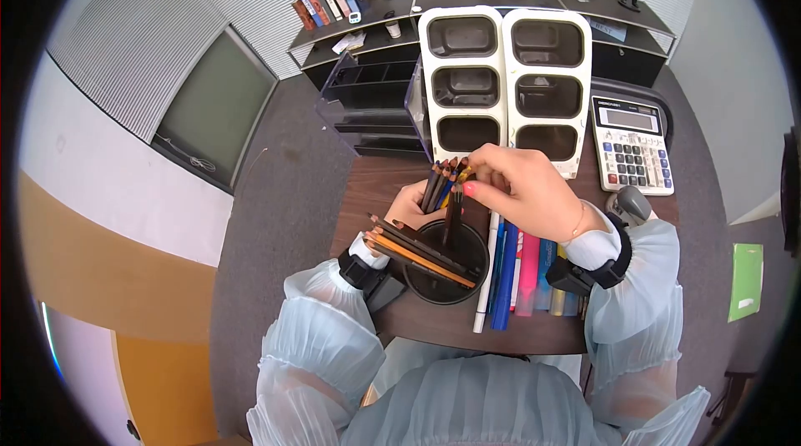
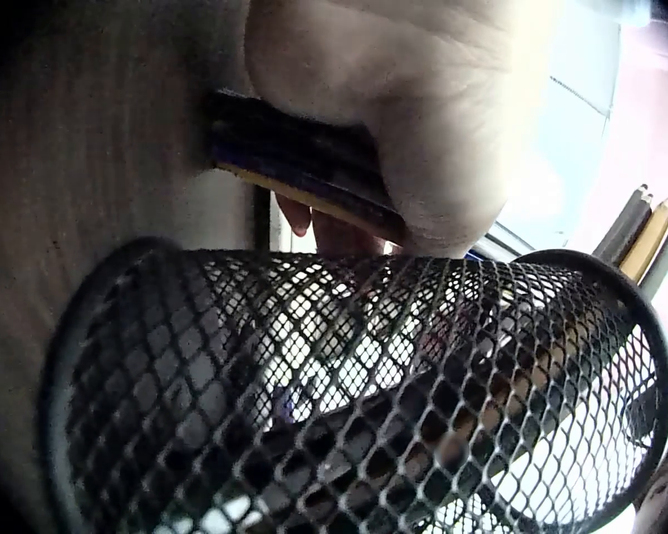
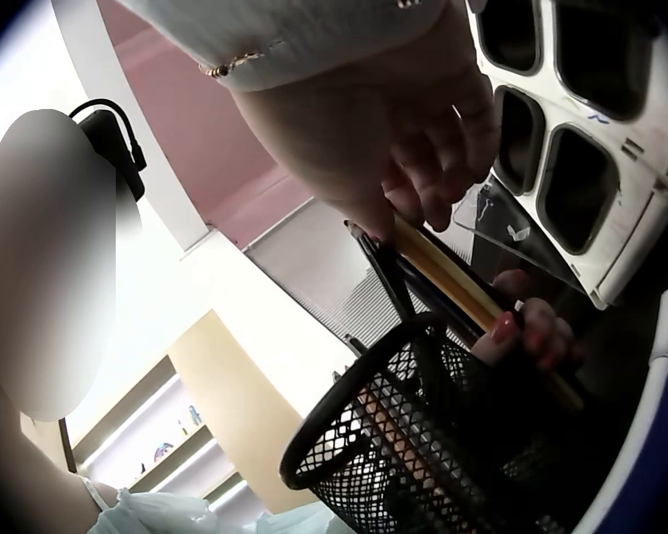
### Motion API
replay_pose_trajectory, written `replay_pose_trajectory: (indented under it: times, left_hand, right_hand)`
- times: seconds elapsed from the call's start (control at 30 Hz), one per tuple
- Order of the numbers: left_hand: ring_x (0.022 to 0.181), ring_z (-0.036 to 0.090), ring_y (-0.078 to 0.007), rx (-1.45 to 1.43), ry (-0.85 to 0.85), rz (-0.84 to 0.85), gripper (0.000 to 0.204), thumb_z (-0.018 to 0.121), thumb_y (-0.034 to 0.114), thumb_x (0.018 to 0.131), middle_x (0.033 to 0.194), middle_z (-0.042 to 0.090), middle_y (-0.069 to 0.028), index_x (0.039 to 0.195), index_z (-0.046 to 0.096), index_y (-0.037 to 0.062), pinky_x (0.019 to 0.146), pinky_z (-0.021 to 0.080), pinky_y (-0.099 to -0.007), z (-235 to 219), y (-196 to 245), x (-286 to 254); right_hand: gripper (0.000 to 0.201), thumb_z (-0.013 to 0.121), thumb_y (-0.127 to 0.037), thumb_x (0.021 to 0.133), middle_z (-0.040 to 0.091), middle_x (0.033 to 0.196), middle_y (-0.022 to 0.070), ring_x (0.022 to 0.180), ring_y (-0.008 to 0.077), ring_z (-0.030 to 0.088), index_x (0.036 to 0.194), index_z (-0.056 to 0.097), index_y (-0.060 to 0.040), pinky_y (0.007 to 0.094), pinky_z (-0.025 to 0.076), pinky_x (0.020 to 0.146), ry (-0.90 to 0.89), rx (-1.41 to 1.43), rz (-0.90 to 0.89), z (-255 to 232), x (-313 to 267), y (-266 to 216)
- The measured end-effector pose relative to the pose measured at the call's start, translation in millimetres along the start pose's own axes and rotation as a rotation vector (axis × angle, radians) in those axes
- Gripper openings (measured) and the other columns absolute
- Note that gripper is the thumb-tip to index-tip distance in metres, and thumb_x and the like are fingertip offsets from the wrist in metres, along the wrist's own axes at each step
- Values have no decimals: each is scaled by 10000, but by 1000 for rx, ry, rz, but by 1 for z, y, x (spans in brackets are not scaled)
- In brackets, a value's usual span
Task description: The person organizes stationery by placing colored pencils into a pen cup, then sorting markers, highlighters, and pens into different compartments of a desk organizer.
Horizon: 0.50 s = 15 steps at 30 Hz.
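Gripping a fan of coloured pencils (image 1: 440,183) in my left hand (image 1: 409,206), I hold them just above the black mesh pencil cup (image 1: 442,267) on the brown surface (image 1: 359,196). My right hand (image 1: 517,187) pinches one dark pencil (image 1: 451,216) by its upper end, tip down inside the cup. Light, stiff and smooth, the pencils slip easily; I judge a mid-shaft hold safest. Loose pens (image 1: 505,275) lie beside; white organiser bins (image 1: 501,79) and a calculator (image 1: 630,146) stand beyond.
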<state>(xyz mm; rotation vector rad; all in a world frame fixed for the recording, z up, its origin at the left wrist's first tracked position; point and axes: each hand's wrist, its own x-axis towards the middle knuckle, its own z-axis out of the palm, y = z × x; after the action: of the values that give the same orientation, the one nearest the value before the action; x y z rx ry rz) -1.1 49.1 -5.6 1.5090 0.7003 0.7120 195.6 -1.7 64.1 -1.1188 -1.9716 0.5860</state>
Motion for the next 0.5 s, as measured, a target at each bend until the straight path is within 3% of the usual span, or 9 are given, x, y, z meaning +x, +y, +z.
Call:
replay_pose_trajectory:
  times: [0.23,0.3,0.33,0.4,0.43,0.5]
  left_hand:
    - [659,482,-22,35,-6,16,174,693,93,757,742,568,45,883,609,8,568,391,-182,-3,-10,1]
    - [692,507,-15,67,-39,58,262,655,69,786,780,578,35,1025,579,-6,620,432,-178,-2,-7,1]
    - [692,507,-15,68,-41,58,262,655,69,786,780,578,35,1025,579,-6,620,432,-178,-1,-6,1]
    - [676,501,-28,90,47,65,217,687,101,766,759,578,37,947,610,9,586,417,-195,2,-6,2]
    - [676,501,-28,90,49,66,217,687,101,766,759,578,37,947,610,9,586,417,-195,2,-8,3]
    - [683,524,-42,87,71,30,209,661,106,790,765,577,21,963,599,8,590,426,-194,-2,-15,6]
  right_hand:
    - [180,641,-165,754,549,613,64,553,236,553,865,556,-51,332,425,505,184,-56,-52,11,-3,-1]
    - [164,646,-158,758,574,635,67,549,237,564,851,572,-44,303,436,502,152,-65,-73,9,-3,1]
    - [164,646,-158,758,574,635,67,549,237,564,851,572,-44,303,436,502,153,-66,-73,8,-3,2]
    - [146,635,-72,765,550,652,69,522,125,525,880,581,-1,231,407,492,206,-11,-59,5,-2,4]
    - [146,635,-72,765,550,652,69,522,125,525,880,581,-1,231,407,492,205,-11,-61,1,-1,3]
    - [135,640,-131,786,594,671,89,534,134,565,841,594,-16,242,428,497,368,30,30,-15,2,-6]
